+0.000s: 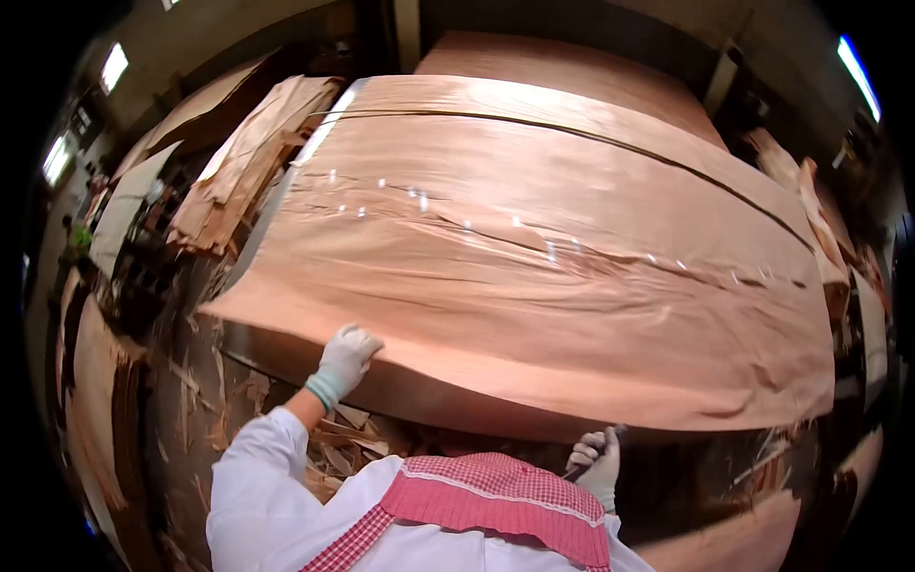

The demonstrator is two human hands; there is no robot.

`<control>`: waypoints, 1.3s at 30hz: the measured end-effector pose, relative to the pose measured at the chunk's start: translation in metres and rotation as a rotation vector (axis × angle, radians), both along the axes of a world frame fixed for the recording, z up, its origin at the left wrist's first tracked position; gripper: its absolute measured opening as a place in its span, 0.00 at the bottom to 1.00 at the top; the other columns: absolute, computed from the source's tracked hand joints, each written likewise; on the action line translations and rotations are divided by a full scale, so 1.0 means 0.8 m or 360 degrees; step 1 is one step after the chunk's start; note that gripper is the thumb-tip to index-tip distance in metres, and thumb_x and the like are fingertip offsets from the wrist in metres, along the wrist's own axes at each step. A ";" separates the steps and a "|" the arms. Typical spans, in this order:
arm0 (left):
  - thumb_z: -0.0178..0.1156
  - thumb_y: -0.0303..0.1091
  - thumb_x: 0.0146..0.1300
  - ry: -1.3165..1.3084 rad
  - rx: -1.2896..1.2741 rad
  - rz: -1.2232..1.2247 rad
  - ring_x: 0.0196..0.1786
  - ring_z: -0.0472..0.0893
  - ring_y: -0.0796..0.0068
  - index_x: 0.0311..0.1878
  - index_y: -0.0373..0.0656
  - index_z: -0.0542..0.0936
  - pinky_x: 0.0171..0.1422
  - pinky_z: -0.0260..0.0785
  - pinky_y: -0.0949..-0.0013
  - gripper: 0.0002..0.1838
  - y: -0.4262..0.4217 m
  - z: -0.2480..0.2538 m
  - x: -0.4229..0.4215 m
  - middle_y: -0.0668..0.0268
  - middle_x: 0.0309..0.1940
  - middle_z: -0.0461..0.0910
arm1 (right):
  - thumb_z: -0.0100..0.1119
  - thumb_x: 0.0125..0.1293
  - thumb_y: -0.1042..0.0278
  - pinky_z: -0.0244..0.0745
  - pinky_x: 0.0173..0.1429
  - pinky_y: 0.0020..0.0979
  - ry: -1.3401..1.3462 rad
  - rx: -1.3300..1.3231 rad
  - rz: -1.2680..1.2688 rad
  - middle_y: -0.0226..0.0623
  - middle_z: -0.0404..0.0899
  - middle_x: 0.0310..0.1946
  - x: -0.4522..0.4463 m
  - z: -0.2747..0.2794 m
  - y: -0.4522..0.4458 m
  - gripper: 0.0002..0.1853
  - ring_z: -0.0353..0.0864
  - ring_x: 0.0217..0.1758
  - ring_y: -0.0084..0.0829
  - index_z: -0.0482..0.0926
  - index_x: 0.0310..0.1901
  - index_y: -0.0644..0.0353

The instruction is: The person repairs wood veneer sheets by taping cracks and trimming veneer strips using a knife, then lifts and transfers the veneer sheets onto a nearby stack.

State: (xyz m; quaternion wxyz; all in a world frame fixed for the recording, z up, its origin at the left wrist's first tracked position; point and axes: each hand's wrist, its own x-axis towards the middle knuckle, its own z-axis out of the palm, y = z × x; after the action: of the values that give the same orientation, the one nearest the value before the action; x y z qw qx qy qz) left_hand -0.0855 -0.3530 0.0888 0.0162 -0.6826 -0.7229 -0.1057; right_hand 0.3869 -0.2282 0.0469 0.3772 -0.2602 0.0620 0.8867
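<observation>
A large, thin reddish veneer sheet point(496, 276) lies across the stack, wrinkled through its middle, with small shiny patches along a crease. My left hand point(349, 357), in a pale glove with a green cuff, grips the sheet's near edge left of centre, fingers closed. Near that edge, further right, my right hand point(597, 462) is gloved and closed around a dark, thin tool point(579, 471), whose kind I cannot make out. A long dark gap point(610, 141) crosses the far part of the sheet.
Stacks of veneer pieces stand at the left point(233, 176) and lower left point(95, 400). More rough sheets point(815, 214) lie at the right. Broken veneer scraps point(343, 443) litter the floor beside me. A further stack point(572, 76) sits behind the sheet.
</observation>
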 end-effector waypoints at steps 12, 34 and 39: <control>0.56 0.29 0.62 0.0290 0.0605 -0.0272 0.31 0.77 0.62 0.38 0.45 0.79 0.37 0.69 0.61 0.03 0.198 0.228 -0.059 0.64 0.24 0.77 | 0.46 0.75 0.56 0.60 0.25 0.22 -0.1308 0.1275 0.1205 0.36 0.81 0.32 -0.125 0.144 0.060 0.16 0.66 0.20 0.19 0.75 0.35 0.60; 0.60 0.28 0.57 0.0588 0.1021 -0.0664 0.29 0.77 0.58 0.31 0.41 0.76 0.38 0.70 0.60 0.03 0.276 0.432 -0.074 0.61 0.22 0.75 | 0.68 0.63 0.53 0.55 0.16 0.18 -0.0855 0.0282 -0.0256 0.26 0.68 0.22 -0.461 0.014 0.402 0.17 0.58 0.16 0.16 0.70 0.31 0.52; 0.60 0.28 0.55 0.0497 0.1139 -0.0778 0.29 0.77 0.59 0.31 0.42 0.76 0.41 0.72 0.61 0.03 0.293 0.427 -0.092 0.62 0.22 0.74 | 0.60 0.67 0.61 0.57 0.14 0.23 -0.1060 0.0236 -0.0269 0.25 0.63 0.15 -0.504 -0.018 0.448 0.13 0.61 0.14 0.20 0.70 0.29 0.55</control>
State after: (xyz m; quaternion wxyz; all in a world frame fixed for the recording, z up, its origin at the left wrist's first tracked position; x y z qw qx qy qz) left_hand -0.1592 -0.1187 0.4305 0.3342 -0.7923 -0.4477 -0.2453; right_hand -0.0166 0.1305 0.0325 0.4667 -0.5010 -0.1078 0.7208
